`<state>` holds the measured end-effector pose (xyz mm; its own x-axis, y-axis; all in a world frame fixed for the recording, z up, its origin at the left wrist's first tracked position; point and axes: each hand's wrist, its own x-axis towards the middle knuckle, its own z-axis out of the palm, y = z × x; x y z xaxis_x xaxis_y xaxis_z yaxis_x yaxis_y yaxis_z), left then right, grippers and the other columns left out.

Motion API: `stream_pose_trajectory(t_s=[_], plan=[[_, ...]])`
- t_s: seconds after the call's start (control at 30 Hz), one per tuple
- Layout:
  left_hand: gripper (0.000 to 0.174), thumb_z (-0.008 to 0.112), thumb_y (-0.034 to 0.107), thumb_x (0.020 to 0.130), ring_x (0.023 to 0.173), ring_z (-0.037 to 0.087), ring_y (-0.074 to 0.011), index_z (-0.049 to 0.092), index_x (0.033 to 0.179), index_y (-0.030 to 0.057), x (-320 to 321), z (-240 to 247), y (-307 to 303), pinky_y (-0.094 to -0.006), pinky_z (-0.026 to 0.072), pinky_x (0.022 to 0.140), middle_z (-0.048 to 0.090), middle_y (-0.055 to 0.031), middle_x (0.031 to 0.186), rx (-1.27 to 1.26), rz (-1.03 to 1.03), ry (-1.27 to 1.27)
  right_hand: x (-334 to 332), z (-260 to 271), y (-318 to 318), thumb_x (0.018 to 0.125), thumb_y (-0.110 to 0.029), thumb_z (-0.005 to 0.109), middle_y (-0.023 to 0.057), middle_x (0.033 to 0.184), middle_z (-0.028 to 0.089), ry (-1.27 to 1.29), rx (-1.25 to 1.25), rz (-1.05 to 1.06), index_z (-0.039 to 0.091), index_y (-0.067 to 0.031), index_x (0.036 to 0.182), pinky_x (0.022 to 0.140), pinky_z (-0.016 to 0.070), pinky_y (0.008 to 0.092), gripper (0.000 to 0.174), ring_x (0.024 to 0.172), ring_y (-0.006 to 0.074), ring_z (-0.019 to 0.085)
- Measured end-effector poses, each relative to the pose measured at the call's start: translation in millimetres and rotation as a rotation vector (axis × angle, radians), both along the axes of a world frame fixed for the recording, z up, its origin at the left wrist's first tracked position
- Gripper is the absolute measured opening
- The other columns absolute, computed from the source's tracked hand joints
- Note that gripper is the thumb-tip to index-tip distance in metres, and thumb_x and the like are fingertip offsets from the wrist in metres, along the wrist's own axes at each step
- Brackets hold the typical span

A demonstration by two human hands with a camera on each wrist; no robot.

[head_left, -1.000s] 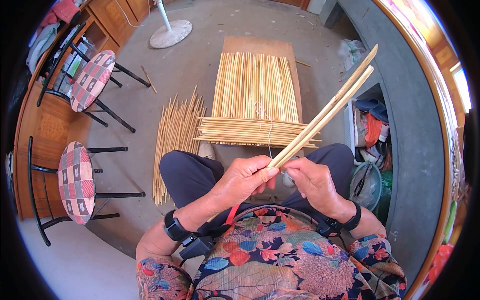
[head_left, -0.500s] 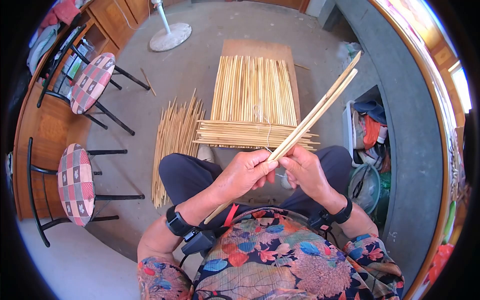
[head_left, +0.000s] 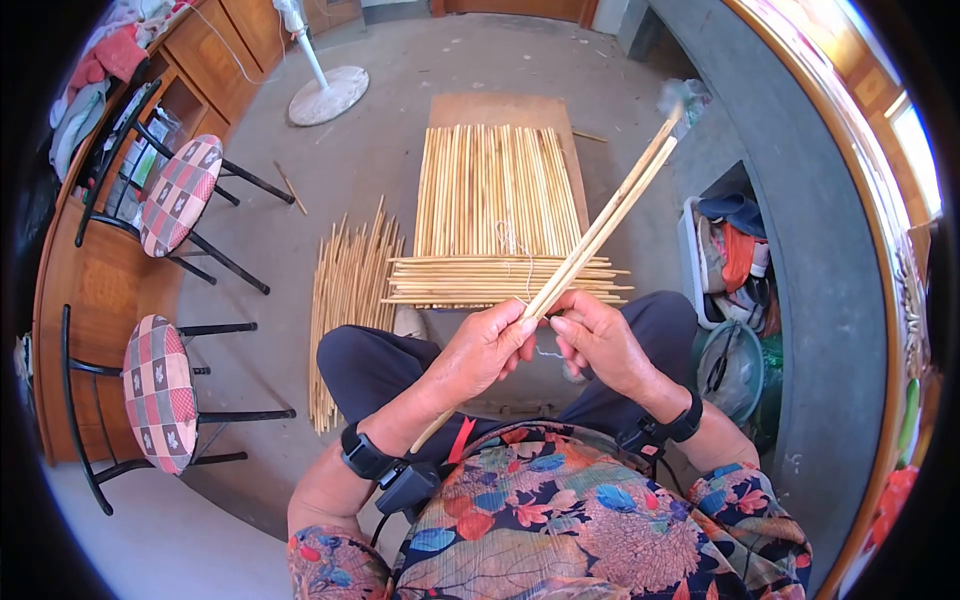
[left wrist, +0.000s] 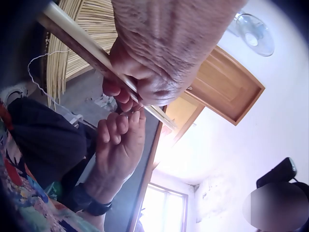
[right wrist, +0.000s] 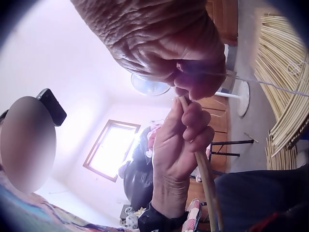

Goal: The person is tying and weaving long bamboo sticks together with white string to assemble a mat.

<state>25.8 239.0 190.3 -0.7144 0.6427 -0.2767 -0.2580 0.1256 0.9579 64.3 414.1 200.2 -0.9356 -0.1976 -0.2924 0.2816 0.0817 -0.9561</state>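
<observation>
My left hand [head_left: 492, 342] grips two long pale wooden sticks [head_left: 604, 230] that slant up to the right, their lower end showing beneath my wrist. Close beside them, the right hand [head_left: 603, 345] pinches thin white string [right wrist: 251, 79] between thumb and fingers, right at the left fingertips. From there the string runs to a row of sticks [head_left: 490, 190] laid side by side on a brown board [head_left: 500, 108]. Across the near end of that row lies a layer of crosswise sticks [head_left: 450, 280]. My fingers hide the spot where string and sticks meet.
A loose pile of sticks [head_left: 350, 300] lies on the floor beside my left knee. Two black-framed chairs [head_left: 160, 395] stand at the left, and a white round base [head_left: 330, 97] stands farther back. At the right, a white crate [head_left: 690, 250] holds shoes beside a grey ledge [head_left: 815, 300].
The two sticks have shifted left and their upper ends have dropped lower in view. Both hands moved slightly left together. My left hand keeps its grip throughout; the head view has tilted up a little.
</observation>
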Motion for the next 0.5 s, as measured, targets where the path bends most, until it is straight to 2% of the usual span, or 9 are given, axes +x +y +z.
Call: stream_pose_trajectory(t_s=[0.07,0.23,0.33,0.5], plan=[[0.020,0.043,0.020,0.090,0.051,0.043,-0.0049,0.049,0.082,0.0031,0.8,-0.9,1.9,-0.0202,0.0356,0.044,0.049,0.0012,0.061,-0.054,0.013,0.079,1.5,-2.2,-0.3,0.089,-0.012,0.041,-0.0019,0.060,0.043,0.010,0.010,-0.012,0.049,-0.0041,0.103,0.042,0.0375,0.0179,0.018,0.048,0.0037,0.042],[0.019,0.043,0.020,0.090,0.051,0.041,-0.0049,0.049,0.083,0.0037,2.2,-1.7,1.5,-0.0206,0.0345,0.045,0.047,0.0016,0.059,-0.069,0.007,0.065,4.5,-5.3,-3.9,0.089,-0.013,0.044,-0.0030,0.058,0.040,0.030,0.095,-0.028,0.051,-0.0037,0.100,0.042,0.0311,0.0179,0.016,0.047,0.0034,0.036],[0.019,0.043,0.020,0.090,0.050,0.040,-0.0048,0.049,0.082,0.0039,2.4,-0.8,3.7,-0.0206,0.0338,0.044,0.046,0.0019,0.059,-0.052,0.003,0.094,5.1,-5.0,-2.0,0.089,-0.011,0.043,-0.0024,0.062,0.043,0.033,0.057,-0.024,0.051,-0.0033,0.101,0.045,0.0347,0.0198,0.017,0.055,0.0042,0.039],[0.018,0.043,0.020,0.090,0.051,0.039,-0.0048,0.049,0.083,0.0045,5.4,-1.1,4.4,-0.0204,0.0327,0.045,0.046,0.0024,0.059,-0.057,0.003,0.067,4.7,-1.4,-4.0,0.088,-0.011,0.043,-0.0010,0.066,0.045,0.030,0.061,-0.023,0.049,-0.0037,0.105,0.046,0.0357,0.0195,0.019,0.056,0.0043,0.039]])
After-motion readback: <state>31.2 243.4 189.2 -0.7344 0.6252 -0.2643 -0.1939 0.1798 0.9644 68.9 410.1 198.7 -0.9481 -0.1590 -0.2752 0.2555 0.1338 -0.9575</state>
